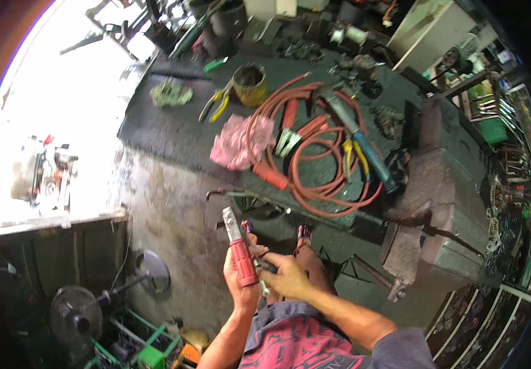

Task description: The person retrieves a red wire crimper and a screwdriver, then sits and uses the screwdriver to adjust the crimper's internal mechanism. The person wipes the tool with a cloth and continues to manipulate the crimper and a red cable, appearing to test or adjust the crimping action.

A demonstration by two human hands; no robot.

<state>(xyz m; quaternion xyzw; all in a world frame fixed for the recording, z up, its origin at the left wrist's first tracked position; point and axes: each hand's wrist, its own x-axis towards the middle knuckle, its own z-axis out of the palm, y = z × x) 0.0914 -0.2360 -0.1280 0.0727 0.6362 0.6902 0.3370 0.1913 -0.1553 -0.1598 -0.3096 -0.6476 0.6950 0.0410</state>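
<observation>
My left hand (241,286) is closed around a red ribbed handle (243,261) with a flat silver metal bar (231,224) standing out of its upper end. Close against it, my right hand (290,280) has its fingers bent around a small dark and silver metal piece (265,288), mostly hidden by the fingers. Beyond both hands, a coil of red cable (296,167) with red-handled silver clamps (287,142) lies on the dark workbench (173,138). Across the coil rest a hammer (357,132) with a blue-green handle and yellow-handled pliers (348,157).
A pink cloth (241,142), a yellow pot (250,86) and more yellow-handled pliers (217,104) are on the bench. At its right stands a large rusty vise (444,215). A discs-and-bar piece (78,320) and a green metal frame (136,332) are at the lower left.
</observation>
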